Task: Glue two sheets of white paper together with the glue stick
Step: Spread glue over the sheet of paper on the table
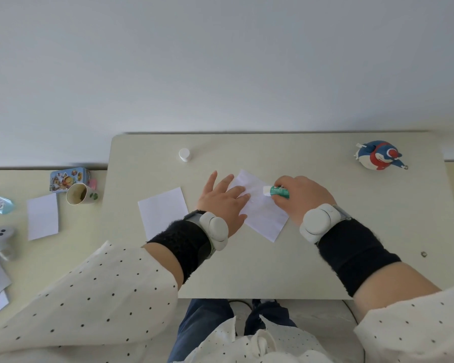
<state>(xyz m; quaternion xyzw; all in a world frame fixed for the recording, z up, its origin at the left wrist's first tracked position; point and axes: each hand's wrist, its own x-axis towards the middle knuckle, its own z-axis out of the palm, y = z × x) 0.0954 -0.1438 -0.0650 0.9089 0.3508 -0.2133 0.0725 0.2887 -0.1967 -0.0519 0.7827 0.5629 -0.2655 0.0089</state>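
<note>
A tilted white sheet (262, 216) lies at the middle of the pale table (273, 268). My left hand (222, 201) presses its left part flat with straight, spread fingers. My right hand (303, 196) grips a green glue stick (277, 191) held sideways, and its white tip touches the sheet near the upper middle. A second white sheet (164, 212) lies flat just left of my left hand. The glue stick's white cap (184, 154) stands apart near the table's far edge.
A blue and red bird figure (379, 155) sits at the far right corner. On the lower desk to the left are a picture tin (68, 179), a cup (80, 194), another white paper (43, 216), a grey controller (0, 239) and some papers at the left edge.
</note>
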